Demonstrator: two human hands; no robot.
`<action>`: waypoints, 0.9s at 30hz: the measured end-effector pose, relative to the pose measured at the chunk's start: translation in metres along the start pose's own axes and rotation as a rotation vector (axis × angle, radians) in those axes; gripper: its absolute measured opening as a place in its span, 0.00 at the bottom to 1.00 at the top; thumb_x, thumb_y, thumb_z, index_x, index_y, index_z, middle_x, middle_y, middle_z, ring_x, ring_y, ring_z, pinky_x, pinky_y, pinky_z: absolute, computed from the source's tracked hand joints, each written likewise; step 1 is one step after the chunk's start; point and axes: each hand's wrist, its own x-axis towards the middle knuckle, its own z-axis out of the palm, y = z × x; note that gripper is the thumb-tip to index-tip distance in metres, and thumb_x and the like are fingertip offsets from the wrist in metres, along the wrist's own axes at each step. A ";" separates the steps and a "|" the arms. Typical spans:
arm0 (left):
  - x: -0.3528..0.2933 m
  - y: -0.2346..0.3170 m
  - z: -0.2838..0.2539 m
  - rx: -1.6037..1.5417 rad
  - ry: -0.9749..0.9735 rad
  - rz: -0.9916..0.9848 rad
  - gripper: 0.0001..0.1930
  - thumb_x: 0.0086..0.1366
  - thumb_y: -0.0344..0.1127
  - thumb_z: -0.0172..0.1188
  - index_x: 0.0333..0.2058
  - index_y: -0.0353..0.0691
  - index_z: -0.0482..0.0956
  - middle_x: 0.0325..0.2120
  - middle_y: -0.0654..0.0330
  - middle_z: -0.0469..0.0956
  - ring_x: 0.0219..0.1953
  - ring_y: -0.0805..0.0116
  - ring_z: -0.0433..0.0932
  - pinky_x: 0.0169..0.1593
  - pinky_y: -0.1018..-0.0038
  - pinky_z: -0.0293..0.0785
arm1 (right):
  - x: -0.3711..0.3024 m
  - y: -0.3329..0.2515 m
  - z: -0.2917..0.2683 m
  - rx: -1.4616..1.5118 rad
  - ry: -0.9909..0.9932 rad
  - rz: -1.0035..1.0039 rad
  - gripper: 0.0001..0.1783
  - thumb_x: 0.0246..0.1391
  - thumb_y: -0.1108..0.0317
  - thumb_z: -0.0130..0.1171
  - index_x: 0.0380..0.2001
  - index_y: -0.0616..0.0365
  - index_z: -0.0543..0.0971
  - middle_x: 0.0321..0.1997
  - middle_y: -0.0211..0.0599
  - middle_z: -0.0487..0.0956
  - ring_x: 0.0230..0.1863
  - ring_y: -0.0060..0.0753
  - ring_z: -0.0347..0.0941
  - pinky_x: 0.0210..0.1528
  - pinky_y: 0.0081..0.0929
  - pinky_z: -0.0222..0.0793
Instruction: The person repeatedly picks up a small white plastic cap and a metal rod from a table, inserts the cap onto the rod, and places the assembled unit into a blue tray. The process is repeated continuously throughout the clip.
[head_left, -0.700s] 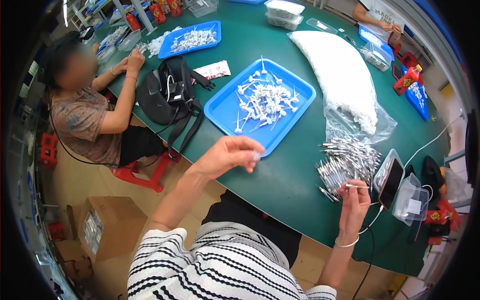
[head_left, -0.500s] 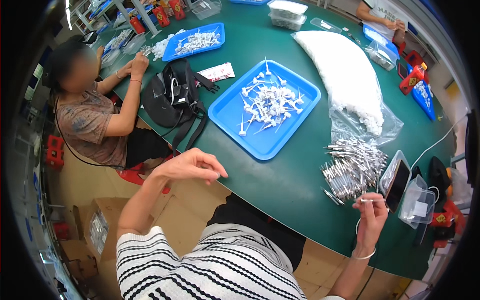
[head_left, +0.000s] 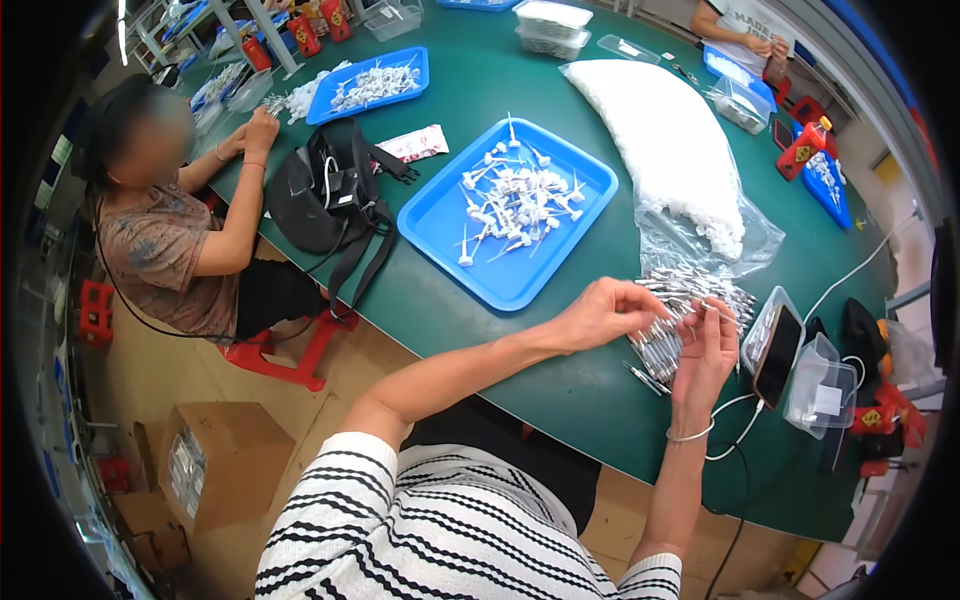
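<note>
My left hand is over the near edge of a pile of thin silver metal pins, thumb and fingers drawn together; whatever they pinch is too small to make out. Close beside it, my right hand is raised with its fingertips closed on a slim metal pin, only partly visible. Beyond the pile lies a long clear bag of small white plastic pieces, its mouth toward me. To the left, a blue tray holds many white caps with thin pins sticking out of them.
Right of the pile are a phone on a clear box and another clear plastic container. A black bag lies left of the tray. One co-worker sits at the left, another at the far right. A second blue tray stands farther back.
My left hand has swung right from the table's front edge to the pin pile. My right hand has risen and moved slightly left, bringing the hands close together. The view has shifted slightly.
</note>
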 end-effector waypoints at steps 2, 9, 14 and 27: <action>0.008 -0.009 0.000 -0.045 0.101 0.050 0.10 0.63 0.28 0.57 0.43 0.34 0.79 0.34 0.62 0.79 0.33 0.80 0.76 0.38 0.81 0.76 | 0.001 -0.002 -0.002 -0.037 -0.008 -0.027 0.09 0.61 0.71 0.52 0.43 0.63 0.75 0.38 0.39 0.78 0.34 0.22 0.74 0.38 0.21 0.75; 0.005 -0.016 -0.010 -0.087 0.170 0.041 0.11 0.63 0.28 0.57 0.44 0.34 0.78 0.33 0.62 0.79 0.34 0.79 0.76 0.40 0.80 0.76 | -0.005 0.002 -0.002 -0.045 -0.028 0.008 0.09 0.61 0.70 0.53 0.42 0.62 0.75 0.38 0.38 0.79 0.33 0.22 0.74 0.38 0.20 0.75; 0.007 -0.010 -0.010 -0.020 0.239 0.067 0.10 0.63 0.29 0.57 0.43 0.35 0.80 0.33 0.64 0.79 0.33 0.80 0.74 0.38 0.80 0.75 | -0.003 0.005 -0.001 -0.074 -0.036 0.014 0.10 0.61 0.69 0.54 0.42 0.62 0.76 0.37 0.37 0.79 0.33 0.21 0.74 0.38 0.20 0.75; 0.005 -0.013 -0.010 -0.097 0.182 0.034 0.11 0.64 0.30 0.57 0.44 0.34 0.79 0.36 0.63 0.79 0.33 0.81 0.74 0.35 0.83 0.74 | -0.007 0.003 0.002 -0.090 -0.021 0.026 0.10 0.60 0.70 0.54 0.43 0.62 0.75 0.37 0.37 0.79 0.33 0.21 0.74 0.38 0.20 0.75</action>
